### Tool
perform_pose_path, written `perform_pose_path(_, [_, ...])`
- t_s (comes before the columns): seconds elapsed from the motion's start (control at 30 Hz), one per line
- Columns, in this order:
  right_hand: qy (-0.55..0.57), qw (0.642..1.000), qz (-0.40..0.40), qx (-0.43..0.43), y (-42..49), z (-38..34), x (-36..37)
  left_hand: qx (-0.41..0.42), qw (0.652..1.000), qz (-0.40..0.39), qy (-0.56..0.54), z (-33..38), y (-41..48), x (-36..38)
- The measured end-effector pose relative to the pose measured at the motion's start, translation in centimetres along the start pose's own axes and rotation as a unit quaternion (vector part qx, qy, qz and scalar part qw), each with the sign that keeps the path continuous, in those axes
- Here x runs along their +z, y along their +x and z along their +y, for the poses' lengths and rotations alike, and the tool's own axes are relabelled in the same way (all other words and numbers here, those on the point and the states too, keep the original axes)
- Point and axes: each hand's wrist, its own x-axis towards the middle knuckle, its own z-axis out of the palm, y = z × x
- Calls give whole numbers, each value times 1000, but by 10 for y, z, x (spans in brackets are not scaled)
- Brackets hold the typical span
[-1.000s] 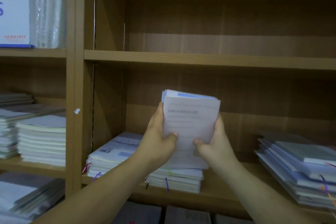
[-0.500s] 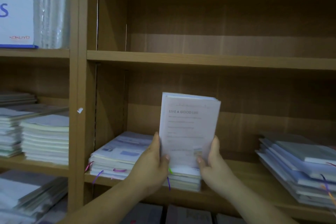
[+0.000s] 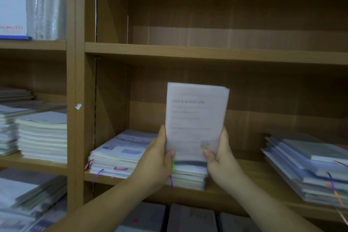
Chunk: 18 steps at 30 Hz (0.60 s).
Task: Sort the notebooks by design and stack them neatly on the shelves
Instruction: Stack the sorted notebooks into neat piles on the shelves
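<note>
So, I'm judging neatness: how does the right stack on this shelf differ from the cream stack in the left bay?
The right stack is fanned, its edges stepped; the cream stack is squared. The right stack trails purple and orange ribbons; the cream stack shows none. Both lie flat.
</note>
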Motion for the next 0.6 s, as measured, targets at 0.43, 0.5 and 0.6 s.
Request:
perform_pose_path(0.43, [-75,989,43,123,-63,-14,-123,-96,978,-57,-176,100,-22,65])
perform_pose_path(0.5, [-64,985,45,153,-76,-1,-128,-140,969,-69,-193,100,-31,82])
perform_pose_path(0.6, [-55,977,54,197,-85,19,-125,-178,962,-69,-194,98,-42,100])
